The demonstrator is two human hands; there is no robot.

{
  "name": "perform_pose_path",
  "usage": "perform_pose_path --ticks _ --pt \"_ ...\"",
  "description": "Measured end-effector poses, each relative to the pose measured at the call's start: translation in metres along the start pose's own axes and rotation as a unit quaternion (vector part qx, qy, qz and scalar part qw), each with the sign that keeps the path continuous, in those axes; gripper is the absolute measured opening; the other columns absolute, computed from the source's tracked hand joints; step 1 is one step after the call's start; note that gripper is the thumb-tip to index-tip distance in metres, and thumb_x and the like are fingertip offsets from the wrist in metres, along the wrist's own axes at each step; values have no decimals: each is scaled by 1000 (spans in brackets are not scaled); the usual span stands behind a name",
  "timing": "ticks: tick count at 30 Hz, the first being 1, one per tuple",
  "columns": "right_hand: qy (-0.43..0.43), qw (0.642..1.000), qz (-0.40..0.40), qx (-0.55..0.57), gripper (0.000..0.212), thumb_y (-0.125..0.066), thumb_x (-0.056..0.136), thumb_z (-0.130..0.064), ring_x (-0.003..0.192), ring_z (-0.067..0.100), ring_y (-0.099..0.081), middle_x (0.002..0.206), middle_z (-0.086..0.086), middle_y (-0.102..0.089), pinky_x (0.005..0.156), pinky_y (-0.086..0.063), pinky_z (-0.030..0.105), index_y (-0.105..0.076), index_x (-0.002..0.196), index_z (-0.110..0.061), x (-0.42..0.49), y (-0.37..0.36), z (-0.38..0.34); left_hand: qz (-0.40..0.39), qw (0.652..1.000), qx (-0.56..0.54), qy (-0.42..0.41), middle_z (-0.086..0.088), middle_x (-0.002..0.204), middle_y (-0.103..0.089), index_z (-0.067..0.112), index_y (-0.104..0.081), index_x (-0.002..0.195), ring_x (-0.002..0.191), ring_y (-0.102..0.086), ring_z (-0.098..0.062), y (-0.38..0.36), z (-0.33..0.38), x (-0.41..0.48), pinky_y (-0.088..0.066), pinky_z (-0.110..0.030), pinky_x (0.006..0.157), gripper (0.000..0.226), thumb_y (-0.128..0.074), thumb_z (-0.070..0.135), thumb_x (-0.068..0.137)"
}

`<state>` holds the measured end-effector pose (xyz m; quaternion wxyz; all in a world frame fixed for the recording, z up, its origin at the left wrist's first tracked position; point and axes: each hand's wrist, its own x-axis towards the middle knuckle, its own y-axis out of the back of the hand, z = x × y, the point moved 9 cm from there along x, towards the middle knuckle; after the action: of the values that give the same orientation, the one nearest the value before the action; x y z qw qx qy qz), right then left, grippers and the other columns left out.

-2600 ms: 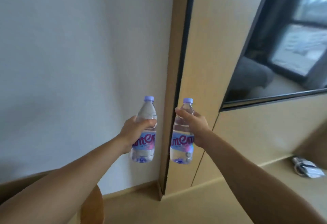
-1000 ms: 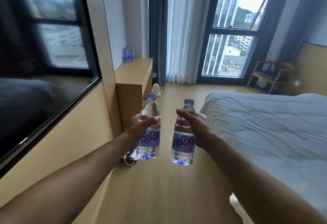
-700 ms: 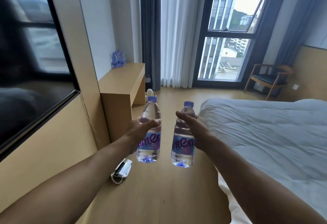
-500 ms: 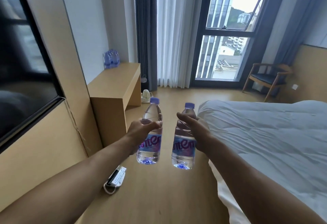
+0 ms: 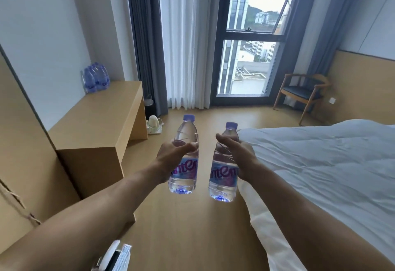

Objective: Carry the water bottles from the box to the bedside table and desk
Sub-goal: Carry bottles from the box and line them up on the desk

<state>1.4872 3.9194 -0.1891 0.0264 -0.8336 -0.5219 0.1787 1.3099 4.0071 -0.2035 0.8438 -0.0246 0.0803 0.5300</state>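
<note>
Between desk (image 5: 96, 121) and bed (image 5: 320, 174), two bottles (image 5: 185, 171)

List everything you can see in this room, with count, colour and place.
left bottle: one, clear, purple cap, held, centre
right bottle: one, clear, purple cap, held beside it
desk: one, light wood, left
bottle pack: one, blue-purple, desk's far end
kettle: one, white, floor beside desk
bed: one, white, right
chair: one, wood, dark seat, far right
window: one, dark frame, far wall
curtains: three, white and grey, beside window
left hand: one, grips left bottle
right hand: one, grips right bottle
</note>
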Motion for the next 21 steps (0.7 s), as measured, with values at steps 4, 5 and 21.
perform_pose_path --ticks 4,5,21 --pt "4 1000 -2 7 35 -80 80 -25 83 29 -72 101 22 -70 59 -57 27 -64 103 -4 56 2 -19 -14 1000 -3 12 -21 106 -71 6 -63 114 91 -73 -40 -9 7 64 -58 -55 91 46 -78 36 83" --pt "5 1000 -3 13 31 -79 80 -24 80 27 -70 99 23 -68 57 -57 26 -64 100 -5 72 4 -25 -20 1000 0 10 -21 106 -72 6 -63 115 91 -74 -40 -13 10 82 -58 -55 90 47 -78 36 83" --pt "-23 999 -29 9 29 -81 80 -22 78 27 -71 95 20 -70 56 -57 27 -65 98 -7 356 25 -105 32 999 16 0 -19 102 -73 7 -69 103 89 -75 -37 -41 57 347 -59 -54 90 54 -83 48 70"
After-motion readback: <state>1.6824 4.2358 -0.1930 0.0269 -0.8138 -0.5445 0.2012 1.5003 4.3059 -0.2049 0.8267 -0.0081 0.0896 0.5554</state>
